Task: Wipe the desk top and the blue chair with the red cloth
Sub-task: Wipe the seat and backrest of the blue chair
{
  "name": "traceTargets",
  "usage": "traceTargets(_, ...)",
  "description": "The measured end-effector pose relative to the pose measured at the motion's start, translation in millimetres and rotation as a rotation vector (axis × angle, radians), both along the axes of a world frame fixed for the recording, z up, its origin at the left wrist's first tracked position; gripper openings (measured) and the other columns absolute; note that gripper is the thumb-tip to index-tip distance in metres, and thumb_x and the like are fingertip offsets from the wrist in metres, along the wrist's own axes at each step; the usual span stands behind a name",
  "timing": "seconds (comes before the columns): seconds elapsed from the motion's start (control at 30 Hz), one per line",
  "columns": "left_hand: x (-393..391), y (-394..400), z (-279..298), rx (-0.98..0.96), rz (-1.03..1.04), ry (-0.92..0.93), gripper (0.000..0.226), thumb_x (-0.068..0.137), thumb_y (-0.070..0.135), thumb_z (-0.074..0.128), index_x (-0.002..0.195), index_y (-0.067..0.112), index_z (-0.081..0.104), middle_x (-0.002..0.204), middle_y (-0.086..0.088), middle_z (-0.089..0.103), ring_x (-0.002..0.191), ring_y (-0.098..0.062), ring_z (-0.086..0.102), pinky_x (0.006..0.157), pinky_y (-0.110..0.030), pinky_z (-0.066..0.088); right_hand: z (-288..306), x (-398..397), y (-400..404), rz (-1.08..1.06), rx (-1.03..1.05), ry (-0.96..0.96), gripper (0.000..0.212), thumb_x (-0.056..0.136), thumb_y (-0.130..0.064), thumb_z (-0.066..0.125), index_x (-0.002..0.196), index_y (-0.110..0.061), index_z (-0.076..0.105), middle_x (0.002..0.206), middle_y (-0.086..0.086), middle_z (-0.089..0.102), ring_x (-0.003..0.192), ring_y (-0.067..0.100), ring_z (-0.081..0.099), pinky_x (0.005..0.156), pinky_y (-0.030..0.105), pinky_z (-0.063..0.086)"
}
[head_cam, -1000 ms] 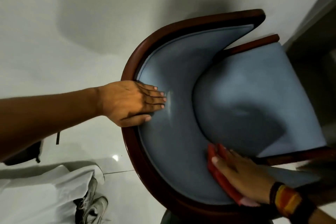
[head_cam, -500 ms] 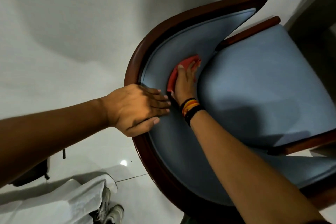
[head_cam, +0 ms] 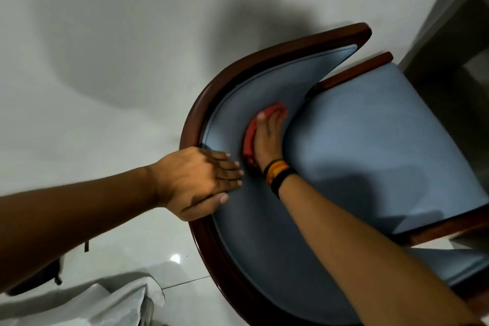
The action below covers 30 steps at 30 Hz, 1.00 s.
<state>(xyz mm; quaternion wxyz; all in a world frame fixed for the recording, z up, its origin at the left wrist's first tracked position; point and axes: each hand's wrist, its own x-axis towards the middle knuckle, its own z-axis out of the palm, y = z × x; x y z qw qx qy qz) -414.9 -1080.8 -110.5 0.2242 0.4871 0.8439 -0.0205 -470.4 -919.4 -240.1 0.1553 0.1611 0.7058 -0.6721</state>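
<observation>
The blue chair has a curved padded backrest inside a dark wooden frame, seen from above. My right hand presses the red cloth flat against the inner backrest, low down near where it meets the seat. The cloth shows along the hand's left side and past the fingertips. My left hand grips the wooden top rail on the chair's left side, fingers lying over the blue padding. A banded bracelet circles my right wrist. The desk top is not in view.
White glossy floor tiles spread to the left and behind the chair. A white trouser leg is at the bottom left, with a dark object beside it. A dark furniture edge stands at the upper right.
My right hand swept the red cloth from the lower right part of the backrest up to its upper left curve, then stayed there. My left hand kept its hold on the rail.
</observation>
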Motion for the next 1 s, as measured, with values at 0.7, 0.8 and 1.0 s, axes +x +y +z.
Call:
traceTargets(0.7, 0, -4, -2, 0.055, 0.038, -0.035, 0.052, 0.1, 0.038, 0.043, 0.135, 0.01, 0.069, 0.143, -0.007, 0.067, 0.139, -0.023, 0.058, 0.121, -0.038, 0.04, 24, -69, -13, -0.23, 0.217, 0.222, 0.076, 0.1, -0.032, 0.038, 0.161, -0.014, -0.004, 0.168, 0.011, -0.023, 0.157, 0.027, -0.017, 0.128, 0.052, -0.004)
traceTargets(0.8, 0, -2, 0, 0.043, 0.043, -0.034, 0.052, 0.1, 0.039, 0.043, 0.136, 0.011, 0.069, 0.143, -0.006, 0.068, 0.139, -0.022, 0.058, 0.122, -0.037, 0.038, 27, -33, -8, 0.003, 0.176, 0.319, 0.082, 0.095, -0.043, 0.037, 0.161, -0.024, -0.008, 0.166, -0.002, -0.03, 0.156, 0.016, -0.018, 0.13, 0.044, 0.0)
traceTargets(1.0, 0, 1, 7, -0.005, 0.048, -0.021, 0.053, 0.099, 0.039, 0.041, 0.137, 0.013, 0.068, 0.14, -0.006, 0.069, 0.133, -0.024, 0.062, 0.12, -0.04, 0.042, 18, 73, 35, 0.501, 0.109, 0.309, 0.068, 0.108, -0.017, 0.031, 0.154, -0.047, -0.01, 0.167, -0.018, -0.021, 0.152, -0.005, -0.017, 0.13, 0.036, -0.002)
